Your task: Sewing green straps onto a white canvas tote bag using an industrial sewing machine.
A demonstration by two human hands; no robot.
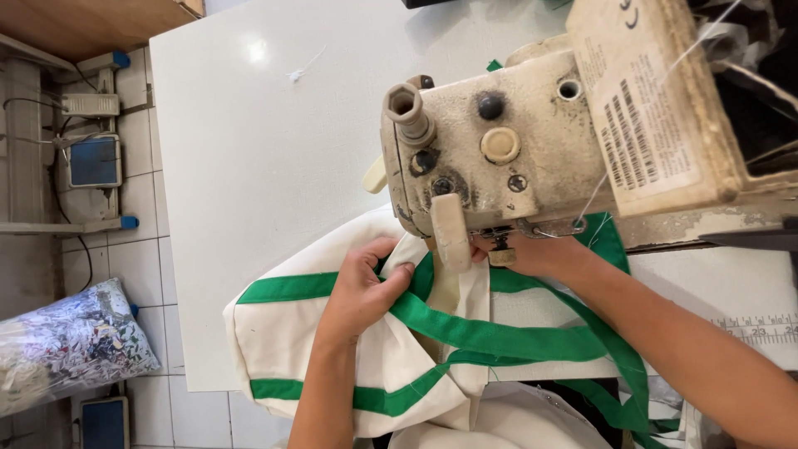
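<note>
Left hand on cream bag edge.

The machine hides the right hand's fingertips and the needle. At five o'clock, the bag and strap run off the bottom edge.

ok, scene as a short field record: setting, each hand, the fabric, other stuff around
setting: white table with a worn cream sewing machine, seen from above
left hand: left hand grips a fold of the cream bag beside its green strap
right hand: right hand rests on the cloth under the machine head, fingers partly hidden
fabric: cream cloth with green bands, bunched at the needle area
floor: tiled; plastic bag of scraps at left
</note>
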